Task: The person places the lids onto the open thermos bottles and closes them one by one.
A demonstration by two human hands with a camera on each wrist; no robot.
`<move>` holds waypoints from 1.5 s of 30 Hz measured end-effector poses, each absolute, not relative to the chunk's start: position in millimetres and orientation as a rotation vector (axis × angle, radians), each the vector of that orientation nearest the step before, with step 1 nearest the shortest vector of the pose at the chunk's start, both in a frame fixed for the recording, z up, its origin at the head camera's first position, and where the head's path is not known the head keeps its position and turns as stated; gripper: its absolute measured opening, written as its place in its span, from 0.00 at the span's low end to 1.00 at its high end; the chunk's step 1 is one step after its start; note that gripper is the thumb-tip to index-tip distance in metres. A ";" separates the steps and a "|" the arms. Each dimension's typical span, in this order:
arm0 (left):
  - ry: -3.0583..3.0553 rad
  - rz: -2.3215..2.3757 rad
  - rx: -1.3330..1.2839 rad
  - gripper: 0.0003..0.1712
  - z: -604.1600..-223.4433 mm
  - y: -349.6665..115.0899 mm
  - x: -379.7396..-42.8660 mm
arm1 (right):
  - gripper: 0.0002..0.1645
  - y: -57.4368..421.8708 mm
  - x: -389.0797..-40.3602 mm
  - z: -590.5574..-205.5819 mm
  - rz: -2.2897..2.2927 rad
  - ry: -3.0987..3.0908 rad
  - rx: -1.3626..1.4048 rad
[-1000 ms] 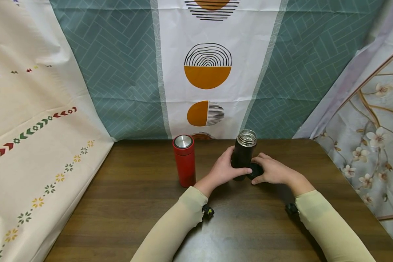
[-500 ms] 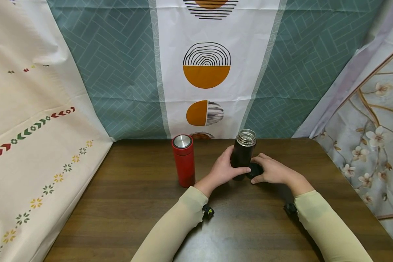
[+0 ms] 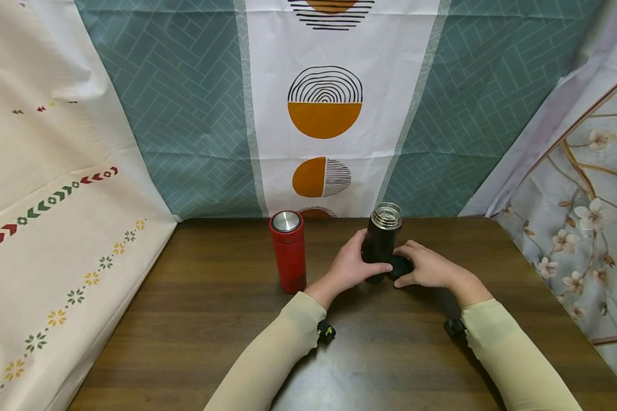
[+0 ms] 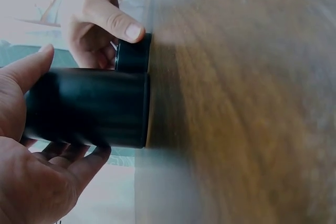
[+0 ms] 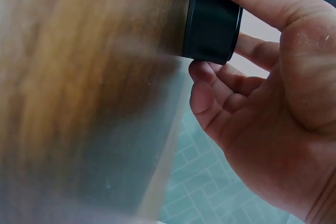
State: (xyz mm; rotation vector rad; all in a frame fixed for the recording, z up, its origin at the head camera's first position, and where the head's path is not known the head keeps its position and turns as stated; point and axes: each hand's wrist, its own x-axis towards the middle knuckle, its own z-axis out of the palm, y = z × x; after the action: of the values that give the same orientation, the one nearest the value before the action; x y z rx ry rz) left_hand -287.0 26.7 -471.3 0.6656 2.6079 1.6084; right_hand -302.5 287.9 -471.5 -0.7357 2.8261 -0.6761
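Observation:
A black thermos bottle (image 3: 381, 242) stands upright on the wooden table, its silver threaded mouth uncovered. My left hand (image 3: 345, 267) grips the bottle's body from the left, thumb in front. Close against the bottle's right side sits its black lid (image 3: 402, 267), resting on the table. My right hand (image 3: 432, 269) holds that lid between thumb and fingers. In the left wrist view, the left fingers curl around the lower side of the bottle (image 4: 89, 106), and the lid (image 4: 134, 55) lies beside its base. The right wrist view shows the thumb and fingers around the lid (image 5: 214, 22).
A red thermos bottle (image 3: 289, 254) with a silver-topped lid stands upright left of the left hand. Behind the table (image 3: 211, 342) hangs a teal and white patterned cloth (image 3: 200, 114). More cloth drapes along the left (image 3: 56, 228) and right sides.

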 end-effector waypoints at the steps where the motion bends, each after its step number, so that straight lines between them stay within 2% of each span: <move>1: 2.606 1.607 0.667 0.53 -471.5 26.3 -287.3 | 0.47 288.0 -302.5 -471.5 -0.679 2.825 -0.735; 21: 2.474 1.676 0.757 0.48 -473.7 14.0 -292.8 | 0.46 290.4 -304.2 -473.5 -0.715 2.797 -0.771; 45: 2.461 1.605 0.751 0.49 -467.8 -1.8 -276.6 | 0.42 292.2 -300.6 -470.6 -0.719 2.811 -0.768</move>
State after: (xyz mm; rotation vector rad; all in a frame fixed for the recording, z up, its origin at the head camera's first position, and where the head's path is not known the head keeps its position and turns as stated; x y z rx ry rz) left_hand -276.6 -1.8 -467.8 0.7505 2.4607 1.6051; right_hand -300.6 292.2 -470.6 -0.7676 2.8109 -0.7186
